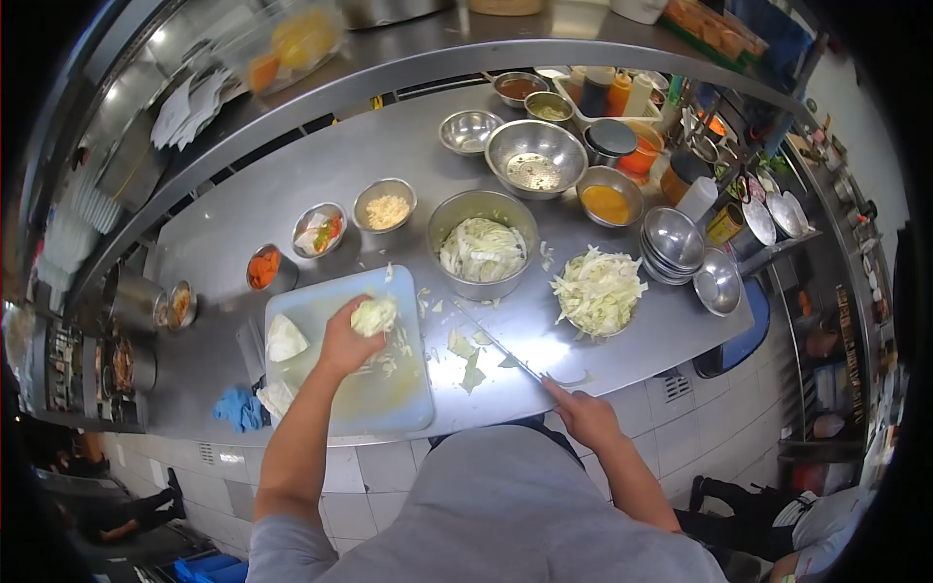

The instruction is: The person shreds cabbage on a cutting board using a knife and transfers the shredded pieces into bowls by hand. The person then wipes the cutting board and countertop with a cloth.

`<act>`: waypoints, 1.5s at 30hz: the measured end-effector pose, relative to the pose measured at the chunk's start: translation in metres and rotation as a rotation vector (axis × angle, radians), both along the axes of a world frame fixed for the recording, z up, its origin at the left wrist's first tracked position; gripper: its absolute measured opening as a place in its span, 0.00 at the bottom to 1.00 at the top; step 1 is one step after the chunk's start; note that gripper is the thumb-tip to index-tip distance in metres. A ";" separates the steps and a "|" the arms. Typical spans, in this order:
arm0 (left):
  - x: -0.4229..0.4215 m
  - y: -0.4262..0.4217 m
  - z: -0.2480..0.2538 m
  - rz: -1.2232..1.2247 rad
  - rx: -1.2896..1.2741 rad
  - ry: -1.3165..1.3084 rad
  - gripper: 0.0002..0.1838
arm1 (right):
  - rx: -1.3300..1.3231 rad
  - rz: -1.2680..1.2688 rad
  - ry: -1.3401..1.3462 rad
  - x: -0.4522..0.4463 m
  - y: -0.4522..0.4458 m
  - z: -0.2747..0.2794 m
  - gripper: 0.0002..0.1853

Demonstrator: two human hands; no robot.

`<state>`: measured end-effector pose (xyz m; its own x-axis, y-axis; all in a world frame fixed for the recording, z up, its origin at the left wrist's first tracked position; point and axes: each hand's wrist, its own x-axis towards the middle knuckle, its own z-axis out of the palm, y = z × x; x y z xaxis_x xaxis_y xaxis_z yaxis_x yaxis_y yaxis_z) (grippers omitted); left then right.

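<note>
My left hand [346,340] grips a piece of cabbage [373,316] above the pale cutting board [408,374]. Shreds of cabbage lie on the board beneath it. On the board's left side rests a white cabbage wedge [285,338]. My right hand [584,412] is closed around the handle of a knife [515,360], whose blade points up and left over the steel table. Green leaf scraps [472,371] lie beside the blade. Beyond the board, a steel pot [484,290] holds cut cabbage, and a heap of shredded cabbage [598,291] sits to the right.
Small bowls with chopped garlic [385,211] and orange pieces [262,269] stand behind the board. A colander [554,146], yellow sauce bowl [607,204] and stacked steel bowls [673,238] occupy the right. A blue cloth [238,409] lies left. Another person [826,525] is at lower right.
</note>
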<state>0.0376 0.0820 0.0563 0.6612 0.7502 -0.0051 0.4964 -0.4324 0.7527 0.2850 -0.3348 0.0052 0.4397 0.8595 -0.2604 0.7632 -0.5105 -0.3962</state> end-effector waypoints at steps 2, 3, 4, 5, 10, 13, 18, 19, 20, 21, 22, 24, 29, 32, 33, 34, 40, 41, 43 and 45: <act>0.044 -0.004 0.040 -0.048 0.003 -0.060 0.40 | -0.016 0.018 0.013 0.010 -0.004 -0.002 0.37; 0.072 -0.012 0.063 -0.055 0.022 -0.086 0.42 | -0.034 0.038 0.019 0.016 -0.004 -0.004 0.36; 0.099 -0.015 0.078 -0.063 0.030 -0.093 0.44 | -0.050 0.061 0.024 0.023 -0.004 -0.007 0.36; 0.126 -0.017 0.088 -0.070 0.040 -0.100 0.45 | -0.043 0.070 0.026 0.028 -0.003 -0.008 0.36; 0.251 -0.012 0.057 0.136 0.015 0.023 0.51 | -0.029 0.166 0.062 0.049 -0.005 -0.009 0.38; 0.287 0.009 -0.017 0.170 -0.100 0.153 0.53 | -0.049 0.183 0.097 0.058 -0.002 -0.007 0.38; 0.289 0.029 -0.070 -0.092 -0.343 0.262 0.50 | -0.109 0.201 0.140 0.065 0.002 -0.003 0.38; 0.288 0.025 -0.068 -0.111 -0.152 0.339 0.50 | -0.119 0.197 0.166 0.068 0.005 -0.002 0.38; 0.286 0.019 -0.063 -0.102 -0.150 0.339 0.50 | -0.116 0.205 0.165 0.071 0.005 -0.006 0.38; 0.284 0.013 -0.059 -0.212 -0.116 0.329 0.50 | -0.097 0.215 0.160 0.073 0.005 -0.011 0.38; 0.282 0.006 -0.055 -0.324 -0.081 0.318 0.51 | -0.079 0.223 0.156 0.075 0.004 -0.015 0.38; 0.280 -0.004 -0.050 -0.374 -0.042 0.296 0.50 | -0.078 0.247 0.160 0.079 0.007 -0.011 0.38; 0.286 -0.037 -0.007 -0.472 0.103 0.489 0.48 | -0.084 0.292 0.135 0.077 0.014 -0.011 0.39; 0.277 -0.044 0.003 -0.468 0.250 0.528 0.41 | -0.093 0.297 0.116 0.076 0.017 -0.013 0.38; 0.275 -0.054 0.011 -0.367 0.354 0.556 0.36 | -0.066 0.294 0.107 0.077 0.016 -0.015 0.38; 0.275 -0.063 0.019 -0.269 0.458 0.581 0.31 | -0.040 0.286 0.100 0.077 0.014 -0.017 0.39; 0.271 -0.074 -0.013 -0.154 0.397 0.732 0.20 | -0.002 0.273 0.067 0.072 0.013 -0.018 0.39; 0.272 -0.069 -0.025 -0.148 0.393 0.731 0.20 | -0.004 0.280 0.065 0.071 0.013 -0.019 0.39; 0.276 -0.063 -0.040 -0.124 0.313 0.717 0.19 | -0.012 0.264 0.054 0.068 0.013 -0.022 0.39; 0.279 -0.063 -0.043 -0.065 0.255 0.697 0.19 | -0.005 0.267 0.047 0.065 0.011 -0.026 0.39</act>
